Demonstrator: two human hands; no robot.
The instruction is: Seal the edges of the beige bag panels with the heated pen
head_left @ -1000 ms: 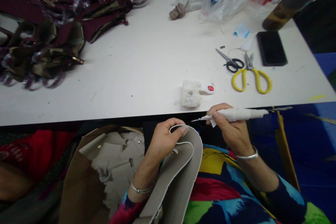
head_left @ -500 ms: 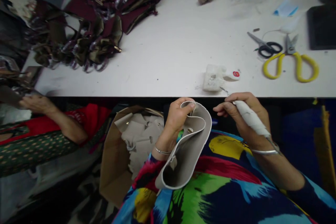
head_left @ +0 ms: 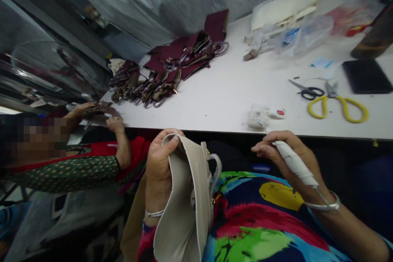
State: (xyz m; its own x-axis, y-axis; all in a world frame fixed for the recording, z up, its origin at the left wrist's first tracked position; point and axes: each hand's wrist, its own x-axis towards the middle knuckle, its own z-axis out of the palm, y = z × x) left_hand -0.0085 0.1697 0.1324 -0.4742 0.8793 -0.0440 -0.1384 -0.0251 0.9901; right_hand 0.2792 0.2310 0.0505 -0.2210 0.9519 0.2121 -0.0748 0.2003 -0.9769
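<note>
My left hand (head_left: 161, 163) pinches the upper edge of a beige handbag (head_left: 201, 196), thumb on the inside. The bag hangs with its mouth open, and its curved handle and gold-coloured fittings face right. Well to the right of the bag, my right hand (head_left: 285, 155) is closed around a tool with a white-wrapped handle (head_left: 296, 163). A thin metal shaft sticks out of the handle toward my wrist. Thumb and forefinger of that hand meet near the table's front edge; whether they pinch anything more is too small to tell. A small whitish block in clear wrapping (head_left: 258, 116) lies just beyond them.
On the white table (head_left: 215, 94) lie yellow-handled shears (head_left: 350, 108), black-handled scissors (head_left: 310, 92), a dark flat case (head_left: 367, 77) and plastic bags (head_left: 307, 39). Maroon handbags (head_left: 175, 61) are heaped at the back left. A co-worker's hand (head_left: 115, 124) is at far left; a cardboard box (head_left: 133, 217) stands below.
My view has tipped up and swung left. The beige handbag has turned in my left hand, so its handle side now shows, and it has moved left. My right hand keeps the wrapped tool.
</note>
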